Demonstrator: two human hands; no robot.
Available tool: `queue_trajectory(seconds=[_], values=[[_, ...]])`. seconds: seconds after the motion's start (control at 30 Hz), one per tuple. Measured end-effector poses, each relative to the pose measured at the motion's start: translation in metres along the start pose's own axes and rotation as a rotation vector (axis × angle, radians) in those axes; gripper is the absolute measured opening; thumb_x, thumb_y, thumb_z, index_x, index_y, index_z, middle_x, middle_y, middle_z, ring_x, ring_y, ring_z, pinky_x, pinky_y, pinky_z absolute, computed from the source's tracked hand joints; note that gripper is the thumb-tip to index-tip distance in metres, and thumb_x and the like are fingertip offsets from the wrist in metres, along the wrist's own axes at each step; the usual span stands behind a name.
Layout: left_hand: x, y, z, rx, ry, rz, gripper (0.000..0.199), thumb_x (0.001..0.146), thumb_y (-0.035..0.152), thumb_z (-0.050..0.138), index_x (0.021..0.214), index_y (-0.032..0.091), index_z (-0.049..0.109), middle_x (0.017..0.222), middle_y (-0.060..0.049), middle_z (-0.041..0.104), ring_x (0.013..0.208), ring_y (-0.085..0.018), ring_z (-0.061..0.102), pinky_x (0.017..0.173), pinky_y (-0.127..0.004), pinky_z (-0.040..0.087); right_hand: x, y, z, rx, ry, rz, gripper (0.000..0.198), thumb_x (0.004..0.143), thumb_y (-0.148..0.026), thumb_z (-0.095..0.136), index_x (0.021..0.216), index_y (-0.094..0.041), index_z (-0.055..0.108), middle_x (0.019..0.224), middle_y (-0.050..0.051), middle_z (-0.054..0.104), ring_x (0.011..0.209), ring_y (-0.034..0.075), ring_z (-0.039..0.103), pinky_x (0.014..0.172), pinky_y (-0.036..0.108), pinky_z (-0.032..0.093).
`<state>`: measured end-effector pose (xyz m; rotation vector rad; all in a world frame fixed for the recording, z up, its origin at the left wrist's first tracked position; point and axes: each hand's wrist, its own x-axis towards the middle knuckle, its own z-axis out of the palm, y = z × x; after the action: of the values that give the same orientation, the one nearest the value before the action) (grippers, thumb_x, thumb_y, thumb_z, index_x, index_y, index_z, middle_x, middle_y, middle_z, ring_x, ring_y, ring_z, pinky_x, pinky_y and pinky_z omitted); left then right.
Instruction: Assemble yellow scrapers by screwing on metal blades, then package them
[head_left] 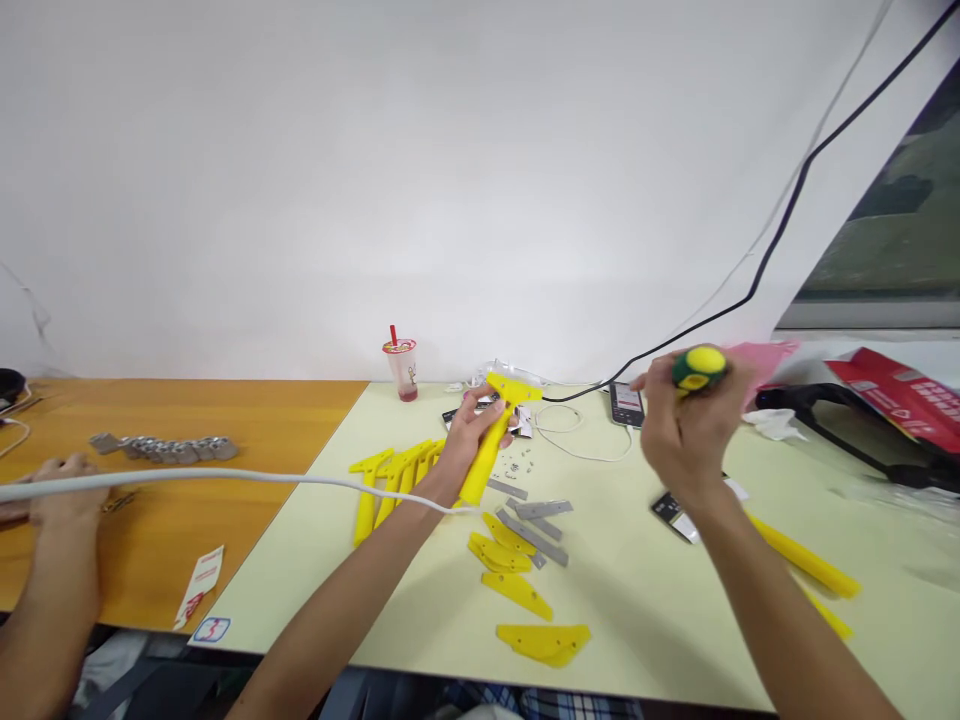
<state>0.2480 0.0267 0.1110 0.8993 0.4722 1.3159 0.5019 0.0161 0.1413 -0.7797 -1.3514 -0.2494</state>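
Observation:
My left hand (470, 432) is closed around a yellow scraper handle (486, 462), its wide head tilted up and away from me. In my right hand (686, 430), raised over the right side of the table, is a screwdriver (699, 368) with a green and yellow grip; its tip is hidden. Below my left hand lie several flat grey blades (536, 535) and several yellow plastic head plates (517, 594). Small screws (516, 465) are scattered behind the blades. More yellow scraper handles (390, 485) stand in a row left of my left forearm.
A drink cup (402, 370) with a red straw stands by the wall. A phone (626, 403) with a white cable lies at the back. Loose yellow handles (806, 558) lie at right, near a red package (904, 395). A white cable (247, 475) crosses in front. A co-worker's hand (69, 485) rests at left.

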Motion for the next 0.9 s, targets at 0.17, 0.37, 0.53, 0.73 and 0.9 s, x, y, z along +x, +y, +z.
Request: queue_trajectory(seconds=[0.17, 0.37, 0.53, 0.73, 0.9], values=[[0.023, 0.041, 0.039, -0.204, -0.251, 0.052, 0.049, 0.076, 0.026, 0.098, 0.115, 0.027, 0.068, 0.107, -0.004, 0.065, 0.075, -0.01, 0.064, 0.049, -0.018, 0.039, -0.036, 0.136, -0.046, -0.788, -0.696, 0.308, 0.031, 0.109, -0.051, 0.043, 0.109, -0.022, 0.054, 0.091, 0.014, 0.07, 0.079, 0.032, 0.067, 0.063, 0.043, 0.052], [0.028, 0.06, 0.071, -0.288, -0.415, 0.168, 0.041, 0.081, 0.034, 0.094, 0.116, 0.031, 0.073, 0.12, -0.008, 0.063, 0.073, -0.011, 0.053, 0.043, -0.019, 0.033, -0.091, 0.202, -0.063, -0.823, -0.98, 0.234, 0.029, 0.094, -0.031, 0.053, 0.114, -0.015, 0.068, 0.149, 0.027, 0.069, 0.142, 0.046, 0.058, 0.11, 0.059, 0.054], [0.02, 0.062, 0.069, -0.323, -0.481, 0.194, 0.043, 0.078, 0.038, 0.096, 0.114, 0.033, 0.074, 0.12, -0.007, 0.064, 0.068, -0.01, 0.048, 0.04, -0.019, 0.029, -0.098, 0.221, -0.062, -0.868, -1.062, 0.236, 0.042, 0.097, -0.034, 0.053, 0.131, -0.016, 0.07, 0.15, 0.023, 0.071, 0.146, 0.043, 0.058, 0.113, 0.059, 0.054], [0.014, 0.071, 0.061, -0.259, -0.437, 0.201, 0.045, 0.081, 0.042, 0.094, 0.121, 0.034, 0.074, 0.124, -0.009, 0.066, 0.069, -0.011, 0.052, 0.041, -0.019, 0.034, -0.098, 0.238, -0.06, -0.913, -1.086, 0.22, 0.044, 0.099, -0.035, 0.05, 0.131, -0.012, 0.069, 0.16, 0.026, 0.062, 0.153, 0.042, 0.052, 0.115, 0.056, 0.054], [0.009, 0.078, 0.059, -0.181, -0.402, 0.156, 0.044, 0.084, 0.044, 0.09, 0.124, 0.036, 0.072, 0.115, -0.008, 0.065, 0.068, -0.013, 0.053, 0.041, -0.02, 0.034, -0.102, 0.238, -0.059, -0.923, -1.073, 0.194, 0.04, 0.1, -0.038, 0.049, 0.123, -0.013, 0.07, 0.161, 0.025, 0.062, 0.152, 0.044, 0.052, 0.115, 0.059, 0.054]])
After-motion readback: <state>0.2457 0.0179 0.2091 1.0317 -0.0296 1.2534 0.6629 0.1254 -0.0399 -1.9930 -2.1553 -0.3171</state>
